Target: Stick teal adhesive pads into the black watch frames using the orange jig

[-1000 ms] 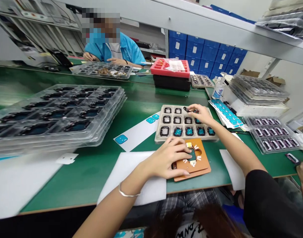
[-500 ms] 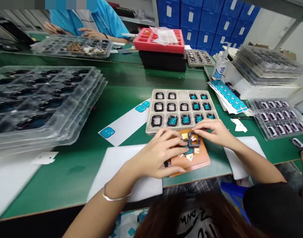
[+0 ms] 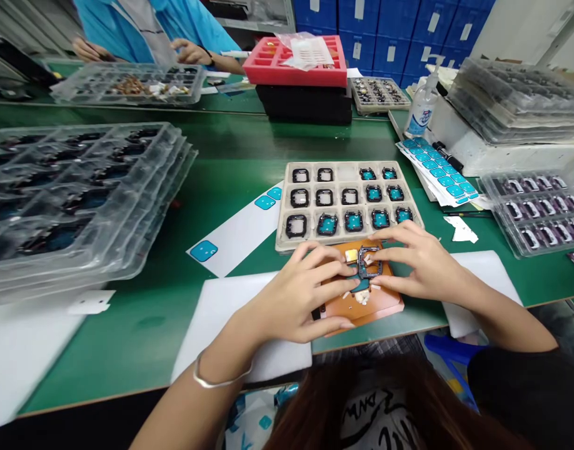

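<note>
A dark square frame stands tilted over a teal piece on an orange mat. My left hand has its fingertips at the frame's left side and on the teal piece, its thumb spread over the mat. From the right, my right hand reaches to the frame's right edge with its fingers apart; whether it grips a small part there is too small to tell. A yellow block and small white pieces lie around the frame. Behind the mat is a beige tray of dark frames, several with teal inserts.
Stacked clear trays fill the left. A white strip with teal stickers lies beside the beige tray. At the right are sticker sheets, a pump bottle and another tray. Across the bench sits a person in blue.
My right hand's fingers have spread and shifted from the frame's top corner down along its right side. My left hand has barely moved. The camera view has shifted slightly.
</note>
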Demonstrator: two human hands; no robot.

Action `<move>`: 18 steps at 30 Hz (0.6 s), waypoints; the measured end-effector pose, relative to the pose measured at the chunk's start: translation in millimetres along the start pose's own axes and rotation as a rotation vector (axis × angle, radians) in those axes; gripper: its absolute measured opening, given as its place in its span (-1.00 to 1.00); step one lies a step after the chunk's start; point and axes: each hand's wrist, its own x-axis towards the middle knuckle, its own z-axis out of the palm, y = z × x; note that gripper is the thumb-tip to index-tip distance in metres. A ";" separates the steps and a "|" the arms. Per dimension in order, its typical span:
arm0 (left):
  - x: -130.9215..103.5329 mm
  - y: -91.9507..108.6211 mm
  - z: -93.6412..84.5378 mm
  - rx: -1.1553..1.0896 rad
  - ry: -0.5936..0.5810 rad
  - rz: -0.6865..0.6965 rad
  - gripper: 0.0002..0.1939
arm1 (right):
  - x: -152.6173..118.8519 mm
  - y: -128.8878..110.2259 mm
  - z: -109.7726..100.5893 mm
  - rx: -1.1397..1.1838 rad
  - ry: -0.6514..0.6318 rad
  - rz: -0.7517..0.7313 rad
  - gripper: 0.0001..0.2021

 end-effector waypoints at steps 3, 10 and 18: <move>0.5 0.5 -0.2 0.011 0.018 0.026 -0.51 | 0.0 -1.2 -1.6 -0.004 -0.003 -0.005 -0.74; 0.8 0.5 -2.1 0.040 0.011 0.027 -0.55 | -0.2 0.7 -5.5 0.076 -0.042 0.080 -0.71; 0.4 1.3 -2.2 0.037 0.000 0.006 -0.56 | 2.3 2.9 -8.5 0.088 -0.053 0.034 -0.68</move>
